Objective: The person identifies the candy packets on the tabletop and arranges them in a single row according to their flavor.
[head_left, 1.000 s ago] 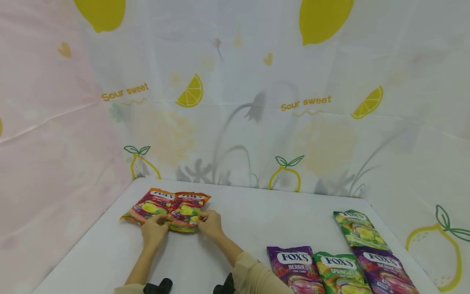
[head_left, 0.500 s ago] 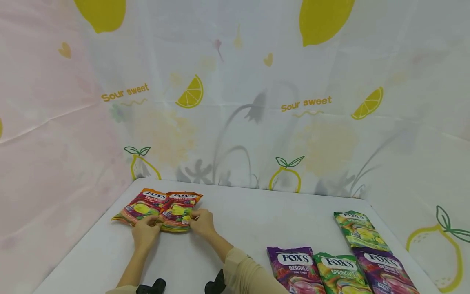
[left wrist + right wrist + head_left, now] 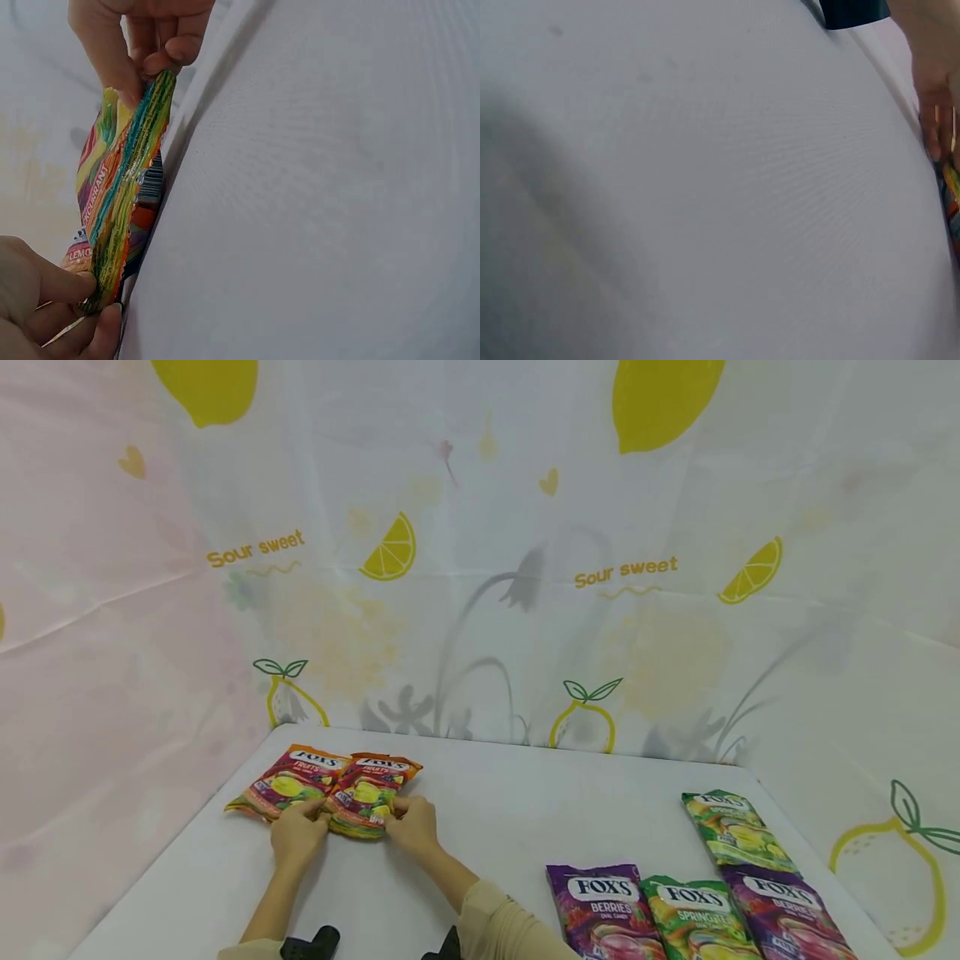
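Note:
Two orange-and-red Fox's Fruits candy bags lie side by side at the table's back left in the head view. The right-hand candy bag (image 3: 366, 795) is pinched at its bottom corners. My left hand (image 3: 298, 839) grips the near left corner, close to the left-hand candy bag (image 3: 288, 783). At the near right corner, my right hand (image 3: 414, 828) holds the edge. In the left wrist view, the bag's striped bottom seam (image 3: 131, 180) stretches between thumb and fingers of both hands. Only my left hand (image 3: 934, 90) and a sliver of bag show in the right wrist view.
On the right of the white table (image 3: 495, 827) lie a purple Berries bag (image 3: 606, 910), a green Springtea bag (image 3: 697, 918), another purple bag (image 3: 787, 914) and another green bag (image 3: 738, 831). A printed cloth wall (image 3: 480, 635) rises behind the table.
Both hands and the right-hand candy bag moved left, then the bag shifted slightly right and nearer. The left-hand bag also slid left. Bags on the table's right stayed put.

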Motion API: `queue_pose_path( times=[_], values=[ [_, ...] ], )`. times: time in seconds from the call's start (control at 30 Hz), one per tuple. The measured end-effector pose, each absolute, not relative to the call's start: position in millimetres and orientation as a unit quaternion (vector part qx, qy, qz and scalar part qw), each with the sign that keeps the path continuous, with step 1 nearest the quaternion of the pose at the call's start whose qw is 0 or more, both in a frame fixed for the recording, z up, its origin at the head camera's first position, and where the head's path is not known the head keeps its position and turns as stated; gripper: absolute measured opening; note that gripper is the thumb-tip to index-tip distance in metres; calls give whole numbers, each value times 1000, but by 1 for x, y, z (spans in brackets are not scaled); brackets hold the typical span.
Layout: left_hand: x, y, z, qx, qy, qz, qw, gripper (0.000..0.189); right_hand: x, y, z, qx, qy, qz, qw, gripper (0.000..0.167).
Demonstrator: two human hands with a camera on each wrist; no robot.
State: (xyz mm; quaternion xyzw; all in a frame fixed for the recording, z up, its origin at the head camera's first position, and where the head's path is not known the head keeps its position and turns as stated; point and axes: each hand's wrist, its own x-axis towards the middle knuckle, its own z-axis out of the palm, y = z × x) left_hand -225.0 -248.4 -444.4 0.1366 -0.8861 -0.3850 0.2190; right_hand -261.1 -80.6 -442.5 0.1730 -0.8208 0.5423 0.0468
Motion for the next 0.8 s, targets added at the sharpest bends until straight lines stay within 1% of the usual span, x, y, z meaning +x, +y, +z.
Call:
queue_pose_path(
  times=[0.1,0.3,0.53,0.67,0.8],
  values=[
    [-225,-248,-443,136,-894,-373,207,34,-259,-80,-442,168,-825,537,43,22],
    [-227,-247,-440,123,-905,-358,195,35,-263,-79,-442,164,-842,513,37,10],
    [-226,-247,-440,108,-905,-357,205,33,-268,-76,-445,143,-859,492,20,6],
    [-224,-247,-442,123,-896,-379,196,33,-267,-74,-445,136,-861,490,9,16],
    [-224,-247,-443,136,-886,-393,203,34,-266,-72,-446,146,-864,481,10,20]
  ],
)
